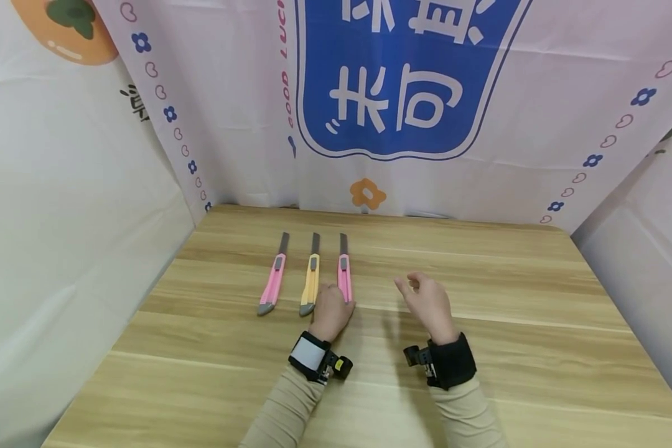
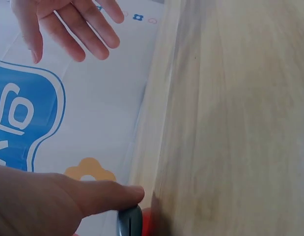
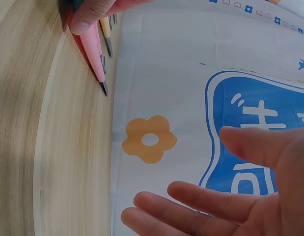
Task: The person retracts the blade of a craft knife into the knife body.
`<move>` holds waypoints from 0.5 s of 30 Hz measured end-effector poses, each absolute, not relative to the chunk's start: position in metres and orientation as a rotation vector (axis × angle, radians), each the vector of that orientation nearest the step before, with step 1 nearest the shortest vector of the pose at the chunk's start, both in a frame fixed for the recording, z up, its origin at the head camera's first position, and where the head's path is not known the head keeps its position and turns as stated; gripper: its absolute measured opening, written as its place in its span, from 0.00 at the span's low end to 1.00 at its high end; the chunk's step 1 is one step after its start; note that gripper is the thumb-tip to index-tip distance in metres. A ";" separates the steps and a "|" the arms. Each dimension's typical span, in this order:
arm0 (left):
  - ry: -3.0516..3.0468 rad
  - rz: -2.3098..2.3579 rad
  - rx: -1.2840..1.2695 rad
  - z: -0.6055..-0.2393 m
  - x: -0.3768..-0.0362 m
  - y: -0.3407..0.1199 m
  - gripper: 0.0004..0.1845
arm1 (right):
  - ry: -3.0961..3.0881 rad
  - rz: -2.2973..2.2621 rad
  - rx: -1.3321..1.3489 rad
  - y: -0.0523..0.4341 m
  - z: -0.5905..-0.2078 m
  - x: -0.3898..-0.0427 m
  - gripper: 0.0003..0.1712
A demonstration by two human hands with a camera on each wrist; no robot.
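Note:
Three utility knives lie side by side on the table, blades pointing to the far edge. The left one is pink, the middle one is yellow, and the right one is pink; all three have grey blades extended. My left hand pinches the right pink knife near its grey tail end, the thumb on its right side. That grey end shows under the thumb in the left wrist view. My right hand hovers to the right of the knives, fingers loosely bent and holding nothing.
The wooden table ends at a white cloth backdrop with a blue printed panel and an orange flower print. Cloth also hangs at the left and right sides. Each wrist wears a black strap with a small camera.

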State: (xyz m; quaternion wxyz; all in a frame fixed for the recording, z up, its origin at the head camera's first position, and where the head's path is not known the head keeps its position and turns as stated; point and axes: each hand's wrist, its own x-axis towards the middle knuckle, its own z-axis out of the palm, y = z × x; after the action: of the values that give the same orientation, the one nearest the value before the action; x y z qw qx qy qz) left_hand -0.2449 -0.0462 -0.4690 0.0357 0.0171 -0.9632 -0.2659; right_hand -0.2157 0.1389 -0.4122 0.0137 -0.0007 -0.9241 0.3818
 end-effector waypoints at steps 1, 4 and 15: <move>-2.962 -0.805 0.058 -0.468 -0.245 -0.046 0.13 | -2.876 1.202 -0.003 0.139 -0.412 -0.216 0.31; -2.985 -0.816 0.095 -0.466 -0.244 -0.045 0.12 | -2.873 1.208 0.006 0.139 -0.413 -0.217 0.31; -3.027 -0.816 0.129 -0.457 -0.242 -0.043 0.15 | -2.872 1.213 -0.012 0.140 -0.413 -0.218 0.30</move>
State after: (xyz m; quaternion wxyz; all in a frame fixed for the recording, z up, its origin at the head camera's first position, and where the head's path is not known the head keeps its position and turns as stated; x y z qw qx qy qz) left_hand -0.2416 -0.0429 -0.4572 0.0020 0.0411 -0.9647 -0.2600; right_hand -0.2179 0.1398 -0.4127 0.0120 -0.0037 -0.9211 0.3891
